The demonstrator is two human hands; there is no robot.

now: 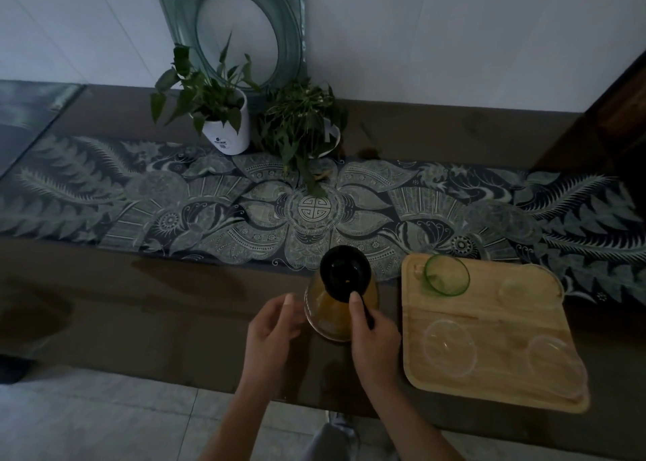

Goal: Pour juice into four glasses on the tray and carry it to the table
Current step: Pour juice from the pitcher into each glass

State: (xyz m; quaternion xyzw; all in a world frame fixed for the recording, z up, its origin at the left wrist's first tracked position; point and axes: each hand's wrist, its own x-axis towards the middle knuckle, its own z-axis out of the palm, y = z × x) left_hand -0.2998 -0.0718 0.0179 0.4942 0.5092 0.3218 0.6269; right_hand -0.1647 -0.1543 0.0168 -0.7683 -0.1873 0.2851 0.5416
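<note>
1. On the dark counter [174,320], in the head view, the jug [328,315] of orange juice stands just to the left of the wooden tray [489,324]. It has a black lid [344,271] on top.
2. The right hand [375,345] is wrapped round the thin black handle [367,315], with one finger pointing up toward the lid. The left hand [271,331] waits beside the jug with its fingers loosely bent, holding nothing. I cannot tell if it touches the glass.
3. Four empty glasses stand on the tray: a green glass [446,275] at the far left, a clear glass [517,291] at the far right, a clear glass [449,348] at the near left and a clear glass [555,355] at the near right.
4. The jug looks like glass, so I think it is hard, smooth, a bit slippery and easy to break. With juice inside, it is likely heavy for one thin handle.
5. The best hold, I think, is the right hand on the handle and the left hand flat against the side to steady it.
6. The glasses look thin and light, so a bump from the jug could tip them over.
</note>
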